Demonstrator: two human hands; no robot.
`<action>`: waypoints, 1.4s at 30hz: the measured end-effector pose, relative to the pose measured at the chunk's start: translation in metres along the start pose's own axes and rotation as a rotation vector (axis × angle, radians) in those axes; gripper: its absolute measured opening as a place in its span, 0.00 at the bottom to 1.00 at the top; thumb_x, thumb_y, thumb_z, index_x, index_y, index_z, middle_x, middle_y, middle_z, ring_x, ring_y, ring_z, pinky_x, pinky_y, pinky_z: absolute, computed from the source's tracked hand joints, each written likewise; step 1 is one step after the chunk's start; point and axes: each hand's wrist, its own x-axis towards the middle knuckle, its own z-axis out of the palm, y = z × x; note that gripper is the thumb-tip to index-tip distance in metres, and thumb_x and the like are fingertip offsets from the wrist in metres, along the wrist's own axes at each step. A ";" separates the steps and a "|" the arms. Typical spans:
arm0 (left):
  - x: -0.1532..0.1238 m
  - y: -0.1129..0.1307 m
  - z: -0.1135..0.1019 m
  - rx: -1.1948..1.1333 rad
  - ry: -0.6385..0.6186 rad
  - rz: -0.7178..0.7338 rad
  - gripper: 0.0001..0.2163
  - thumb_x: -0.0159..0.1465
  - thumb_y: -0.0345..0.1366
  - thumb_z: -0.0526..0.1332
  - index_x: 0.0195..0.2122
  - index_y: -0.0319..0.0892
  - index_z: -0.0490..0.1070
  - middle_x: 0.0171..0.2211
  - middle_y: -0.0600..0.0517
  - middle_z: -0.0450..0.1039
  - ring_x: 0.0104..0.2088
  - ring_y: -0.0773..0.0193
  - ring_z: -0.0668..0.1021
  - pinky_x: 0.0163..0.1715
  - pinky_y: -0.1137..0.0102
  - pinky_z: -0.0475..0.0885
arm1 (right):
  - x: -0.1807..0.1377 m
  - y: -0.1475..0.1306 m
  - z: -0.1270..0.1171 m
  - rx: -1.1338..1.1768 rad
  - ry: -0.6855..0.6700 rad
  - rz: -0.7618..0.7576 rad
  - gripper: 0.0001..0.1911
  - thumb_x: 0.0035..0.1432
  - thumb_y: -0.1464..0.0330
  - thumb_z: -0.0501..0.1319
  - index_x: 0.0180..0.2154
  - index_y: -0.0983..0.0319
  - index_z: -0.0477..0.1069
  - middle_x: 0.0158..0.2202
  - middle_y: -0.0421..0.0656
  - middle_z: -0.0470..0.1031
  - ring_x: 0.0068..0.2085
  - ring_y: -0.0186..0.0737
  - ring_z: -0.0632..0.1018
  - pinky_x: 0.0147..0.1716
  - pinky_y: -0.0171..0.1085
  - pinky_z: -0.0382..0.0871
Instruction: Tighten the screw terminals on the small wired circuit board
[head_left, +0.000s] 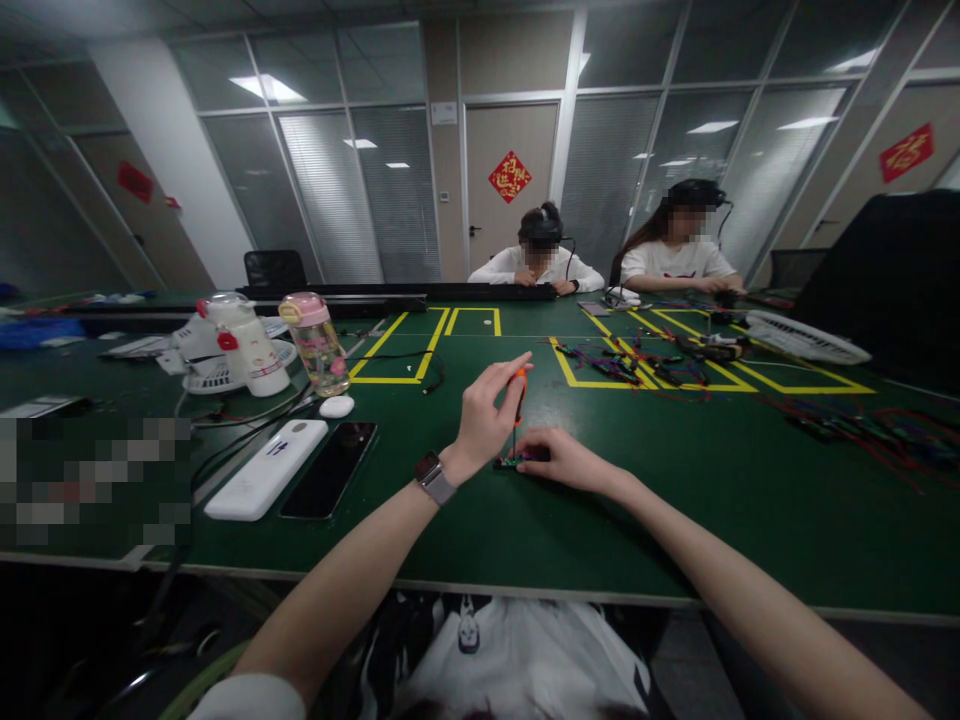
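Observation:
My left hand point(486, 408), with a watch on the wrist, is closed around the orange and black handle of a screwdriver point(520, 388). The screwdriver stands upright, its thin shaft reaching down to a small green circuit board point(507, 463) on the table. My right hand point(553, 455) rests low beside the shaft, its curled fingers holding the board against the green surface. The fingertips partly cover the board, so the screwdriver's tip and the screw cannot be made out.
Left of my hands lie a black phone point(330, 470), a white power bank point(266, 470) and a white case point(337, 407). Bottles point(315, 345) stand behind them. Tangled wired boards point(637, 362) lie on yellow tape at the right. Two people point(536, 255) sit across the table.

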 end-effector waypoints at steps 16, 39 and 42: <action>-0.001 0.001 0.001 0.013 -0.037 0.034 0.14 0.70 0.31 0.50 0.55 0.43 0.67 0.45 0.48 0.74 0.46 0.63 0.75 0.47 0.66 0.70 | 0.001 0.000 0.001 0.006 0.004 -0.001 0.07 0.53 0.73 0.65 0.37 0.64 0.77 0.32 0.42 0.76 0.33 0.38 0.73 0.34 0.35 0.66; 0.000 0.005 0.000 0.060 0.050 0.067 0.10 0.66 0.29 0.56 0.47 0.41 0.72 0.39 0.49 0.75 0.38 0.65 0.76 0.39 0.69 0.72 | 0.000 -0.001 0.000 0.012 0.006 0.015 0.07 0.53 0.74 0.66 0.37 0.64 0.77 0.31 0.42 0.76 0.32 0.38 0.73 0.34 0.35 0.66; 0.001 0.005 0.000 0.087 0.063 0.078 0.08 0.66 0.29 0.57 0.44 0.41 0.73 0.35 0.51 0.73 0.36 0.66 0.74 0.37 0.70 0.70 | 0.000 0.000 0.000 0.021 0.006 0.013 0.07 0.53 0.73 0.65 0.37 0.64 0.77 0.32 0.43 0.76 0.33 0.38 0.74 0.34 0.36 0.67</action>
